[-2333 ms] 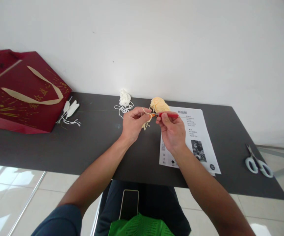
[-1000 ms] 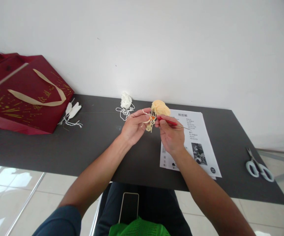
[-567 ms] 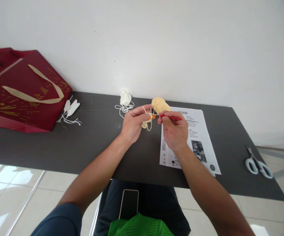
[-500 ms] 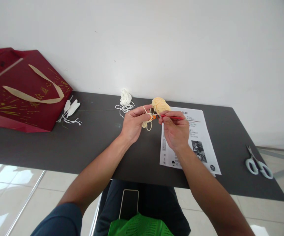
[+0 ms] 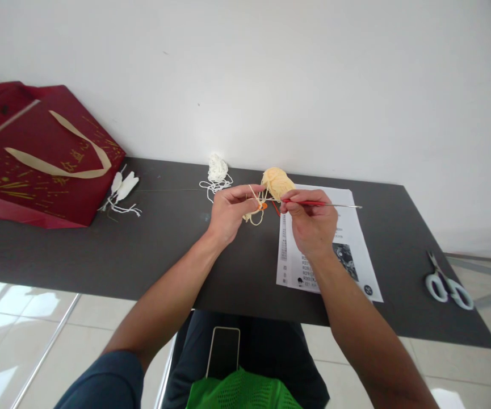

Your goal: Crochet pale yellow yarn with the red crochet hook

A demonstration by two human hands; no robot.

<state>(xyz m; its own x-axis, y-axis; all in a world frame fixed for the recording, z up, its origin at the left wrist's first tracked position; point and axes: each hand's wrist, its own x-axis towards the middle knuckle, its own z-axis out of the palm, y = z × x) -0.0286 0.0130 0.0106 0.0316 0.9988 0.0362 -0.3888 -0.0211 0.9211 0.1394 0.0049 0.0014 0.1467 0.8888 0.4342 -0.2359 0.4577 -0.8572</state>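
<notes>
My left hand pinches a small piece of crochet work in pale yellow yarn, with a strand running over the raised index finger. A small orange piece shows at the thumb tip. In my right hand is a crochet hook with a red grip and a metal shaft, held nearly level. Its left end points at the work; loops there are too small to make out. Just behind the hands sits a pale yellow yarn ball.
Printed sheets lie under my right hand. White yarn stands by the wall. White crocheted pieces lie beside a dark red gift bag at left. Scissors rest near the right table edge. A phone is on my lap.
My right hand has moved a little to the right with the crochet hook, away from my left hand. The left hand has barely shifted and keeps its pinch.
</notes>
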